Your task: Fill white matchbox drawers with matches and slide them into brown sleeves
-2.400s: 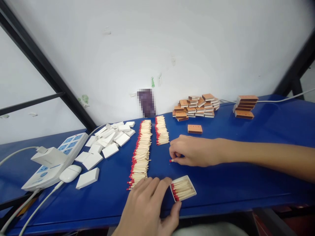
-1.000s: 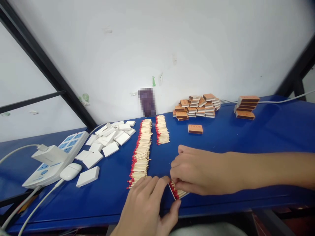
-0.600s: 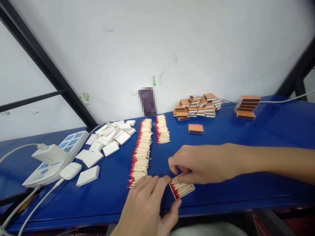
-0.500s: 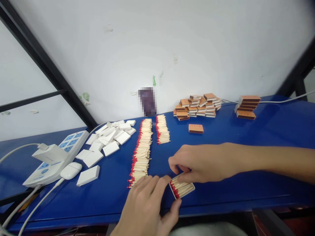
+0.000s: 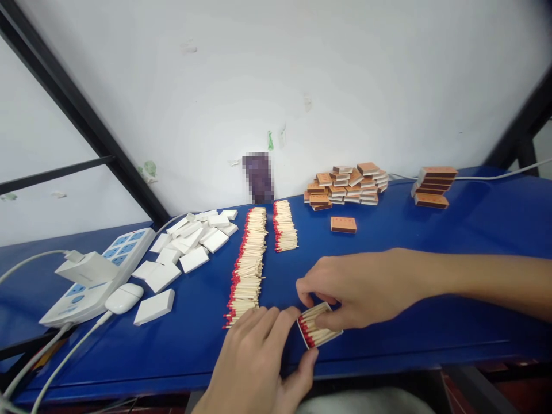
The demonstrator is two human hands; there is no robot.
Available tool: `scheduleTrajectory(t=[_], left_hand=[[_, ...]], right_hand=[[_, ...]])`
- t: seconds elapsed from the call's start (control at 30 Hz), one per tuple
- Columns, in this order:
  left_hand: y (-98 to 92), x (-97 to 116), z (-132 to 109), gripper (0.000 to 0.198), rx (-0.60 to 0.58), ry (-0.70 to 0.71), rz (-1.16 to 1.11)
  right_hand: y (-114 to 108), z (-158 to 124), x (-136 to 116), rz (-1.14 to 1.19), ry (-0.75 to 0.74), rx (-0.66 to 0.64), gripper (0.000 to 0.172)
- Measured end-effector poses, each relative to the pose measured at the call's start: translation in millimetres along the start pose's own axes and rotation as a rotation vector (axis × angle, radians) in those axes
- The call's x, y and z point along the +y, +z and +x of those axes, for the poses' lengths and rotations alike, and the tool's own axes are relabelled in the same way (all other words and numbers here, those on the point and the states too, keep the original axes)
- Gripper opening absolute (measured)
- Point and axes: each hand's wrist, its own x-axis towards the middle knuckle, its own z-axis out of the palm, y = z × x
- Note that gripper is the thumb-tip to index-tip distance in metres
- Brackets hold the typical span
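Note:
A small white matchbox tray (image 5: 326, 340) filled with red-headed matches (image 5: 311, 325) lies near the front edge of the blue table. My left hand (image 5: 263, 351) grips the tray's left end, index finger at its far corner and thumb at its near corner. From the right my right hand (image 5: 353, 290) reaches over the tray; its thumb presses on the matches and its bent fingers are at the far side. Beyond my left hand runs a long row of loose matches (image 5: 250, 253), with a shorter row of matches (image 5: 285, 227) to its right.
White matchbox trays (image 5: 190, 236) are heaped on the left, beside a power strip (image 5: 99, 287) with a charger, a white case (image 5: 124, 299) and cables. Orange matchbox sleeves (image 5: 345, 187) are piled at the back; one matchbox (image 5: 344, 225) lies before them. More matchboxes (image 5: 433, 187) are stacked right.
My right thumb has shifted a little nearer to me across the matches in the tray. My left hand has stayed in place.

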Motion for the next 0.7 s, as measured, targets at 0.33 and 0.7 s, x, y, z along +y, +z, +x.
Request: scheduleTrajectory(t=[0.33,0.7], left_hand=[[-0.7,0.9,1.9,0.027,0.016,0.003,-0.015],[0.2,1.3,2.0,0.027,0.03,0.014,0.003]], right_hand=[[0.6,2.1,2.6,-0.014,-0.004,0.009,0.019],[1.0,1.1,1.7,0.002,-0.01,-0.008,0.021]])
